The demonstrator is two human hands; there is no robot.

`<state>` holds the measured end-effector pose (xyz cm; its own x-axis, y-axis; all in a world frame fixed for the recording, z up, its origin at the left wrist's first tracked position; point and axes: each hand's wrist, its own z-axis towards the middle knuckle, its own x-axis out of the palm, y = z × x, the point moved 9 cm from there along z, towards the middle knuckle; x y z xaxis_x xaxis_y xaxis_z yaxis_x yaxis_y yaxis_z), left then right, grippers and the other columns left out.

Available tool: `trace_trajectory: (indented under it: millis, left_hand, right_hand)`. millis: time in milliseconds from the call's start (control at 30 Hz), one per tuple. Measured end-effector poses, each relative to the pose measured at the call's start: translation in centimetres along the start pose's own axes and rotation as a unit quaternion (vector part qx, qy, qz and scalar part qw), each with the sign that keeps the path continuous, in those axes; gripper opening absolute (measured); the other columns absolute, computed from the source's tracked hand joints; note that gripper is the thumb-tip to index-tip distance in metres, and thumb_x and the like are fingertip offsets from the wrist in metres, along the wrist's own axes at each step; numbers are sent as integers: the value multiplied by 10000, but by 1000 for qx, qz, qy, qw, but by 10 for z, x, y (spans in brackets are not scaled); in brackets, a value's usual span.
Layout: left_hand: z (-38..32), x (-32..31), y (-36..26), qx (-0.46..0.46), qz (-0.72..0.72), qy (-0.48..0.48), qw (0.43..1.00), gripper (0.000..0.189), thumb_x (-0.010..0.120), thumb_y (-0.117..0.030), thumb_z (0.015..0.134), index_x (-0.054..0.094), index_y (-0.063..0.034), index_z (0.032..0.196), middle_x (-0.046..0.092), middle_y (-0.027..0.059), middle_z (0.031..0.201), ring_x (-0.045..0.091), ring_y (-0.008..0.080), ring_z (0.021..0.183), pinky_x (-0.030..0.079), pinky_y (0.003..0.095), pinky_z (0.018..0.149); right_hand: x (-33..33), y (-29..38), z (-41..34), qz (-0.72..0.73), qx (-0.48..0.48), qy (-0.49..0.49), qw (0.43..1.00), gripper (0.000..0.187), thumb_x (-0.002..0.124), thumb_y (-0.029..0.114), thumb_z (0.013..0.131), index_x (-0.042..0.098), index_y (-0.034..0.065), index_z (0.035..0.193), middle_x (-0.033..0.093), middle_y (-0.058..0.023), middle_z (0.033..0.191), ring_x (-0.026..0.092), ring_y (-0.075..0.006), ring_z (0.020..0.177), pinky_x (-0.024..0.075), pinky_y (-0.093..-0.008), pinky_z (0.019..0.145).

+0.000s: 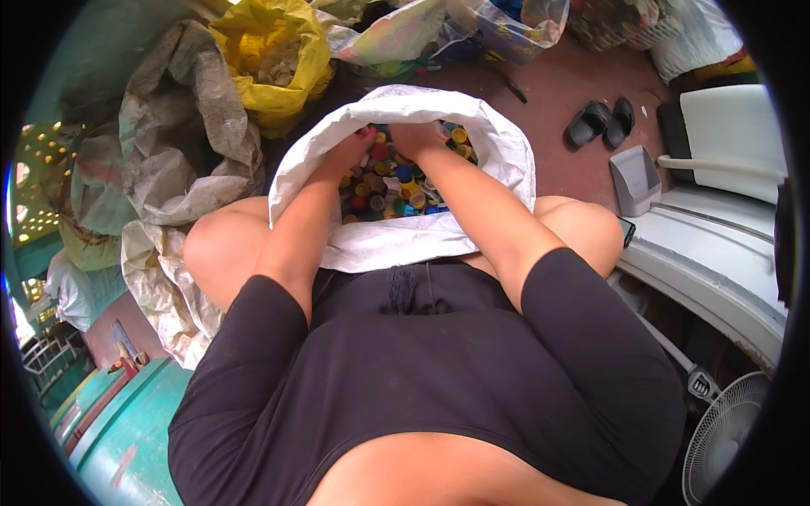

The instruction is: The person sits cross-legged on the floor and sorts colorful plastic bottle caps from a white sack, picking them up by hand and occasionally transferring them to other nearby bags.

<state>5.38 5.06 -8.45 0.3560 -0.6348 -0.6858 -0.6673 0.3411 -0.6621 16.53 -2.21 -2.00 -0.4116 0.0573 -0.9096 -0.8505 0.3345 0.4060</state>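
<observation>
A white woven sack (392,243) with a rolled-down rim stands before me, between my knees. Inside it lies a heap of plastic bottle caps (380,186) in blue, yellow, red, green and other colours. Both my arms reach over the near rim into the sack. My left hand (354,148) is at the far left of the heap, with a red cap at its fingertips; whether it grips the cap cannot be told. Farther right, my right hand (414,139) is at the far side of the caps, its fingers hidden from view.
At the far left are a yellow sack (272,104) with pale caps inside and a grimy woven sack (190,196). Black slippers (598,123) and a grey dustpan (635,180) lie to the right. An electric fan (728,436) stands at the lower right.
</observation>
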Motion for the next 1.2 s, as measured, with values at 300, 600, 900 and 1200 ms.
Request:
trace_trajectory:
  millis: [300, 600, 900, 1200]
  left_hand:
    - [-37, 1, -53, 120, 162, -29, 979, 196, 596, -169, 782, 591, -98, 964, 592, 98, 916, 603, 262, 818, 491, 389, 692]
    - [-35, 2, -36, 71, 88, 5, 994, 177, 581, -258, 823, 631, -97, 878, 611, 81, 997, 615, 245, 851, 492, 382, 713]
    - [21, 3, -64, 45, 120, 18, 992, 388, 550, -319, 835, 561, -107, 1160, 576, 134, 1153, 515, 298, 1104, 382, 406, 947]
    - [-5, 45, -54, 44, 174, 212, 961, 339, 523, -268, 822, 590, -110, 1114, 644, 131, 871, 633, 253, 809, 501, 391, 727]
  right_hand:
    - [51, -18, 13, -102, -57, 4, 993, 331, 513, 161, 811, 579, 26, 1107, 563, -176, 1166, 519, -335, 1103, 394, -426, 936]
    - [44, -73, 2, 264, 145, 94, 949, 217, 610, 237, 814, 650, 71, 947, 648, -65, 912, 602, -195, 758, 485, -322, 642]
    - [-34, -43, -78, 750, 334, 97, 562, 123, 580, 141, 862, 607, 49, 939, 611, -55, 830, 574, -116, 682, 469, -219, 549]
    - [-40, -68, -36, 508, 218, 83, 829, 130, 665, 108, 760, 629, 51, 870, 623, -58, 818, 576, -143, 679, 471, -240, 578]
